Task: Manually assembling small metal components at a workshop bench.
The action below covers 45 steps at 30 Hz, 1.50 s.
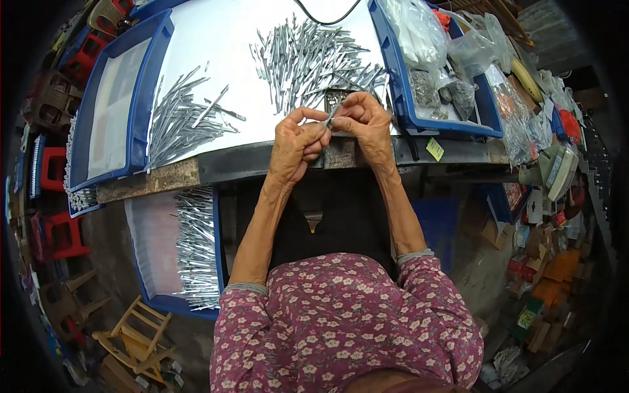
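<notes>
At the table's near edge, my left hand point(298, 145) and my right hand point(370, 128) meet, fingertips pinched together. Between them is a slim grey metal piece point(331, 114), mostly hidden by the fingers; its exact kind is too small to make out. Just behind the hands sits a small dark container point(334, 98) with tiny parts, partly covered by my fingers. Beyond lies a large heap of thin silvery metal pieces point(308, 59) on the white tabletop point(223, 39). A smaller pile of similar long pieces point(187, 121) spreads to the left.
A blue tray point(139, 108) stands at the left, and another blue tray point(452, 128) with plastic bags at the right. Below the table's left side, a blue-edged bin point(157, 303) holds many shiny rods point(196, 252). A black cable point(327, 23) curves at the back.
</notes>
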Tool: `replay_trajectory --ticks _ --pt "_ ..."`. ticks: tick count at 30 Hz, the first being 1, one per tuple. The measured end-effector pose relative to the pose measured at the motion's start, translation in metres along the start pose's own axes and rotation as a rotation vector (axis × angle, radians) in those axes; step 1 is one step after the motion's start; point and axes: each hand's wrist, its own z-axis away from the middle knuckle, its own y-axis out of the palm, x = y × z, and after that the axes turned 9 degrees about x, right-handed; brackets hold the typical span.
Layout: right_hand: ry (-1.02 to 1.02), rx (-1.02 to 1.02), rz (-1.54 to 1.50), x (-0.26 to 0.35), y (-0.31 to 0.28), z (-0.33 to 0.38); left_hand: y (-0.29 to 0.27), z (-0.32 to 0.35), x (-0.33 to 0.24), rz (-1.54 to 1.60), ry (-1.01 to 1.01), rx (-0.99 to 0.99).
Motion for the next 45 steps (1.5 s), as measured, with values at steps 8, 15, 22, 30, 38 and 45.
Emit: replay_trajectory --ticks 8,15,22,30,38,45 --pt "0.046 -0.061 0.058 0.001 0.004 -0.005 0.015 -0.008 0.014 -0.393 0.200 -0.208" --pt "0.051 -0.155 0.069 -0.002 0.014 -0.006 0.017 -0.015 0.024 -0.598 0.339 -0.346" --pt "0.027 -0.187 0.044 -0.008 0.017 -0.008 0.017 -0.017 0.023 -0.691 0.365 -0.362" --pt "-0.001 -0.194 0.071 -0.016 0.022 -0.008 0.020 -0.018 0.018 -0.635 0.384 -0.393" --pt "0.003 -0.215 0.122 -0.014 0.026 -0.010 0.016 -0.020 0.019 -0.667 0.378 -0.401" --pt "-0.014 -0.249 0.146 -0.017 0.031 -0.013 0.015 -0.021 0.019 -0.687 0.381 -0.416"
